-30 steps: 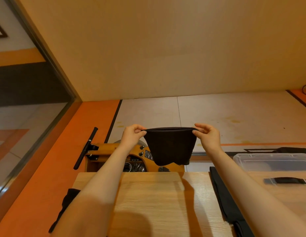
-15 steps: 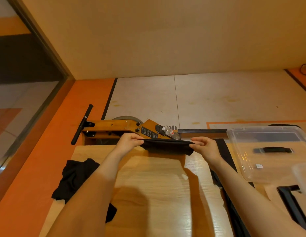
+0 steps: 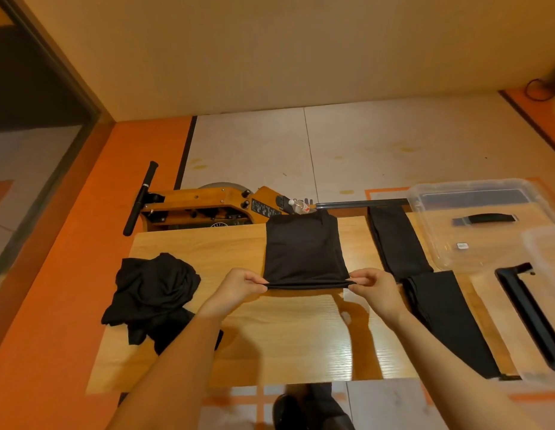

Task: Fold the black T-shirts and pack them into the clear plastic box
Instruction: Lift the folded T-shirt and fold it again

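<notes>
A folded black T-shirt (image 3: 304, 249) lies flat on the wooden table (image 3: 285, 336), reaching to the table's far edge. My left hand (image 3: 239, 287) pinches its near left corner and my right hand (image 3: 374, 287) pinches its near right corner, holding the near edge slightly raised. A crumpled pile of black T-shirts (image 3: 152, 293) sits at the table's left. Long folded black garments (image 3: 425, 274) lie to the right. The clear plastic box (image 3: 546, 262) is partly cut off at the far right, beside its clear lid (image 3: 475, 221).
An orange wooden rowing machine (image 3: 208, 206) with a black handle stands on the floor behind the table. A black strip (image 3: 530, 315) lies at the table's right end. My dark shoes (image 3: 304, 408) show below the near edge.
The shirt hung in the air between both hands a second ago. It has been lowered and laid out flat on the table, and my hands have drawn its near edge toward me.
</notes>
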A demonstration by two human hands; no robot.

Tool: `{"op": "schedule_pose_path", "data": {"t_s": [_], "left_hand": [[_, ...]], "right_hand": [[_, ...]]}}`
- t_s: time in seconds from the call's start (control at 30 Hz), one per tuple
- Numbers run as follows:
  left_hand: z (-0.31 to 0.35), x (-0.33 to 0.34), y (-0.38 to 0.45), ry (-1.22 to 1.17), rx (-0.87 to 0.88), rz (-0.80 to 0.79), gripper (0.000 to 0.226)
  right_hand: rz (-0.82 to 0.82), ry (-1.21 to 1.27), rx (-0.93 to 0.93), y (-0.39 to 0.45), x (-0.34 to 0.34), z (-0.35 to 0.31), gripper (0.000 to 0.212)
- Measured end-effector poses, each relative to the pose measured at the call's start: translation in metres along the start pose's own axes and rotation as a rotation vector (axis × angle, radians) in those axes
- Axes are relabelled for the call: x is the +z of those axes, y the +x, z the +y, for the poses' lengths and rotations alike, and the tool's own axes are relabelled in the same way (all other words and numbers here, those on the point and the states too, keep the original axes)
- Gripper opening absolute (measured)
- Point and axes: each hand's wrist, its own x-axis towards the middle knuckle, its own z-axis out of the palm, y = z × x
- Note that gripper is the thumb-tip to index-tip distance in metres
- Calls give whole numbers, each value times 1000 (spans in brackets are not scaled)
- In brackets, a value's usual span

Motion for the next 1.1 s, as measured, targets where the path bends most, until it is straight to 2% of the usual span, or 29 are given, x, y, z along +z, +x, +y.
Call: {"op": "schedule_pose_path", "data": {"t_s": [0.17, 0.33, 0.53, 0.67, 0.83, 0.93, 1.1], "left_hand": [[-34, 16, -10, 28, -32, -48, 12], [-59, 37, -19, 100, -67, -86, 15], [-83, 59, -31, 266, -90, -142, 17], [-88, 66, -31, 309, -86, -175, 9], [-72, 64, -15, 342, -17, 57, 14], [-58, 60, -1, 659, 97, 156, 39], [-47, 62, 23, 990, 118, 78, 59]], "right_hand": [[0, -243, -34, -20, 14, 29, 24], [-55, -596, -98, -44, 27, 61, 29], [-167, -830, -161, -76, 35, 92, 18], [-125, -759, -128, -85, 40, 101, 19], [109, -514, -48, -63, 43, 84, 17], [187, -427, -16, -38, 45, 71, 19], [239, -362, 0, 1, 50, 51, 28]]}}
